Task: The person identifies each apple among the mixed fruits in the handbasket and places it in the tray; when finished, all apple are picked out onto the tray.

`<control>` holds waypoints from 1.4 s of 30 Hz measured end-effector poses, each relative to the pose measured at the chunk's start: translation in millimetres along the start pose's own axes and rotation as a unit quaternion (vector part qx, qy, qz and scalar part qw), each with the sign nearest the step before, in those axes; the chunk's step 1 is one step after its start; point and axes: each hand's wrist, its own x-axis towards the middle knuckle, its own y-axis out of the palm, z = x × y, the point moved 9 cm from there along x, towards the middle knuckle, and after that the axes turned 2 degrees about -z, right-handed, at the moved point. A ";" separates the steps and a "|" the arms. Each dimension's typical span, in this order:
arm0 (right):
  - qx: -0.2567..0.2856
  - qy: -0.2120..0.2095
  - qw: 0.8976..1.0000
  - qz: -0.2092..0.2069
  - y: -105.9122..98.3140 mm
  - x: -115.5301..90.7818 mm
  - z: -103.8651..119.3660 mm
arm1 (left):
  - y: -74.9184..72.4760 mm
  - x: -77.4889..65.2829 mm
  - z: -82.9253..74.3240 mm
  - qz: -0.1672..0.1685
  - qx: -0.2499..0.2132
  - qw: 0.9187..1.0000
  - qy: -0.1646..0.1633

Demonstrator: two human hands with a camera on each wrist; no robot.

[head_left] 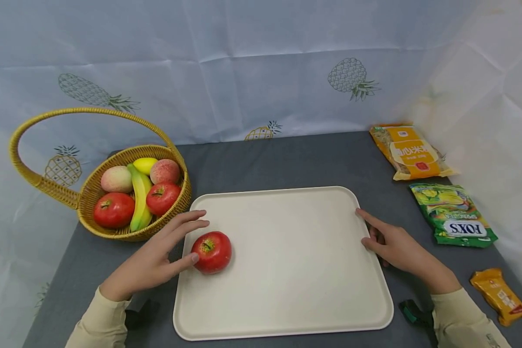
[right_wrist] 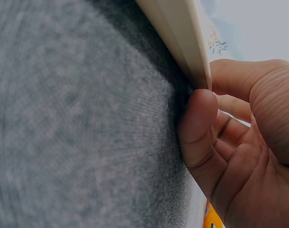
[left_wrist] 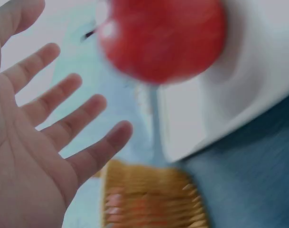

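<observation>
A red apple (head_left: 215,253) rests on the left part of a cream rectangular tray (head_left: 296,261). My left hand (head_left: 156,256) is spread beside it over the tray's left edge, thumb close to the apple; whether they touch cannot be told. In the left wrist view the palm (left_wrist: 35,142) faces up with loose, spread fingers, apart from the blurred apple (left_wrist: 163,38). At the tray's right edge, my right hand (head_left: 393,244) pinches the rim. The right wrist view shows its curled fingers (right_wrist: 201,118) against the tray's edge (right_wrist: 191,47).
A wicker basket (head_left: 83,212) with a tall handle stands left of the tray, holding apples, peaches, a banana and a lemon. At right lie an orange snack bag (head_left: 411,152), a green FOXS bag (head_left: 454,215) and a small orange packet (head_left: 501,296). A patterned curtain hangs behind.
</observation>
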 end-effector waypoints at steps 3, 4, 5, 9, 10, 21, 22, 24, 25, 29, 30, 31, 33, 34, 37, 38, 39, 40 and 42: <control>0.002 0.000 1.000 0.000 -0.2 -0.4 -0.1 | -21.9 -0.7 2.1 -0.029 -0.002 1.000 0.010; 0.003 0.001 1.000 0.000 -0.3 -0.5 -0.3 | -29.1 -1.0 3.6 -0.040 -0.004 0.999 0.014; 0.004 0.001 1.000 0.001 -0.3 -0.5 -0.5 | -36.1 -1.5 5.6 -0.052 -0.006 0.998 0.019; 0.004 -0.002 1.000 0.001 0.0 -0.3 -0.7 | -62.2 -2.7 16.9 -0.095 -0.013 0.995 0.035; 0.002 -0.003 1.000 0.001 0.1 -0.2 -0.7 | -67.8 -3.0 20.8 -0.105 -0.007 0.994 0.034; 0.003 0.006 1.000 0.005 1.1 -0.6 -4.3 | -80.6 7.4 76.3 -0.097 0.075 0.992 -0.033; 0.002 0.006 1.000 0.006 1.1 -0.5 -4.4 | -79.0 7.9 80.1 -0.090 0.072 0.993 -0.039; 0.002 0.006 1.000 0.007 1.3 -0.3 -4.2 | -76.0 8.6 86.3 -0.082 0.069 0.993 -0.046; 0.003 0.007 1.000 0.007 1.1 -0.2 -4.2 | -74.5 8.9 89.0 -0.077 0.072 0.993 -0.045; 0.004 0.005 1.000 0.008 0.7 0.4 -3.7 | -71.4 10.7 94.0 -0.070 0.083 0.993 -0.042; 0.004 0.005 1.000 0.008 0.6 0.6 -3.7 | -70.9 11.4 94.4 -0.068 0.088 0.993 -0.040; 0.004 0.004 1.000 0.008 0.5 0.6 -3.6 | -70.5 12.1 94.7 -0.066 0.093 0.993 -0.038; 0.003 0.003 1.000 0.008 0.3 0.6 -3.5 | -70.1 13.6 94.6 -0.061 0.102 0.992 -0.038; 0.002 0.003 1.000 0.008 0.3 0.7 -3.5 | -69.7 14.4 94.7 -0.058 0.105 0.992 -0.038; 0.002 0.005 1.000 0.010 0.3 0.7 -3.7 | -67.7 17.2 95.4 -0.047 0.112 0.992 -0.036; 0.002 0.006 1.000 0.011 0.5 0.9 -3.8 | -67.0 18.0 95.9 -0.044 0.112 0.992 -0.036; 0.002 0.008 1.000 0.013 0.6 0.9 -4.1 | -66.0 18.7 96.7 -0.040 0.110 0.992 -0.038; 0.003 0.011 1.000 0.014 0.7 1.0 -4.4 | -65.0 19.6 97.6 -0.036 0.108 0.993 -0.039; 0.004 0.015 1.000 0.018 1.1 1.1 -4.9 | -62.9 21.2 99.6 -0.028 0.105 0.993 -0.043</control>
